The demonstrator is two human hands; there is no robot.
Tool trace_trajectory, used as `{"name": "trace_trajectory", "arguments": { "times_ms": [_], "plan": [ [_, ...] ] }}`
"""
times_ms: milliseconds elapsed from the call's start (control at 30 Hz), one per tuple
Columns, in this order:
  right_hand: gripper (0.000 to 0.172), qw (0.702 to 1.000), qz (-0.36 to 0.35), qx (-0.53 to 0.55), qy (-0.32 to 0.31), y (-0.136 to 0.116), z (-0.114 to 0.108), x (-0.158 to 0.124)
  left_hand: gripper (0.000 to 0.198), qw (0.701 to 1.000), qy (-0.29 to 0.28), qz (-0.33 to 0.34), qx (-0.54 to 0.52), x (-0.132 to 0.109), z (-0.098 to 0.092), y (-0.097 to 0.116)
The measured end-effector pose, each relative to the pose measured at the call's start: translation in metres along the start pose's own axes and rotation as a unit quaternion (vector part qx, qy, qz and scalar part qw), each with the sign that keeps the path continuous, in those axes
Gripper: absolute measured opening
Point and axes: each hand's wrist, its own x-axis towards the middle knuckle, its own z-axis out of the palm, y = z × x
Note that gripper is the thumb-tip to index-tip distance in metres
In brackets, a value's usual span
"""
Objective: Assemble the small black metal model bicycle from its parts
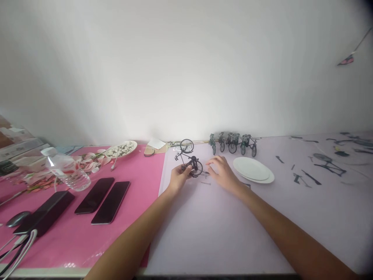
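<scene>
A small black model bicycle [189, 157] stands tilted on the pale mat [221, 225], its front wheel raised toward the wall. My left hand [179, 177] is closed around its rear wheel and frame. My right hand [223, 173] rests just right of the bicycle with fingers bent over tiny dark parts [205, 175] on the mat; whether it grips one is unclear. Behind, several finished green-black model bicycles [233, 143] stand in a row near the wall.
Stacked white plates [253, 170] lie right of my right hand. Loose dark bicycle parts [317, 167] scatter the right side. On the pink mat [70, 241] at left: two phones [101, 201], a black pack, a mouse, a water bottle [65, 169], a dish of seeds [122, 149].
</scene>
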Motion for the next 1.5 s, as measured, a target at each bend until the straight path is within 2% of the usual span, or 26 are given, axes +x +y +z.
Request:
{"name": "trace_trajectory", "arguments": {
  "times_ms": [100, 167, 267, 400, 567, 833, 1033, 1100, 1267, 1500],
  "plan": [
    [0.024, 0.980, 0.076, 0.003, -0.185, 0.004, -0.022, 0.002, 0.050, 0.999, 0.032, 0.007, 0.015, 0.005, -0.003, -0.005],
    [0.023, 0.955, 0.119, 0.015, -0.271, 0.005, -0.029, 0.000, 0.049, 0.997, 0.051, 0.034, 0.042, 0.008, -0.006, -0.009],
    [0.020, 0.943, 0.135, 0.004, -0.303, 0.004, -0.029, -0.004, 0.047, 0.993, 0.069, 0.071, 0.068, 0.012, -0.011, -0.014],
    [0.016, 0.939, 0.127, 0.007, -0.320, 0.004, -0.022, -0.008, 0.045, 0.992, 0.077, 0.073, 0.070, 0.015, -0.015, -0.017],
    [0.022, 0.944, 0.119, 0.017, -0.307, 0.008, -0.016, -0.010, 0.043, 0.992, 0.080, 0.067, 0.069, 0.015, -0.014, -0.016],
    [0.022, 0.958, 0.102, -0.001, -0.267, 0.006, -0.018, -0.007, 0.038, 0.994, 0.074, 0.061, 0.045, 0.014, -0.012, -0.013],
    [0.021, 0.980, 0.018, -0.087, -0.178, 0.017, -0.012, -0.007, 0.040, 0.993, 0.074, 0.070, 0.053, 0.016, -0.013, -0.016],
    [0.023, 0.981, 0.005, -0.100, -0.166, 0.023, -0.008, -0.007, 0.041, 0.994, 0.068, 0.070, 0.057, 0.017, -0.014, -0.017],
    [0.025, 0.983, 0.061, -0.094, -0.143, 0.031, -0.002, -0.007, 0.043, 0.991, 0.070, 0.071, 0.085, 0.018, -0.016, -0.018],
    [0.016, 0.984, 0.075, -0.141, -0.085, 0.043, -0.001, -0.004, 0.041, 0.992, 0.078, 0.060, 0.080, 0.017, -0.016, -0.017]
  ]
}}
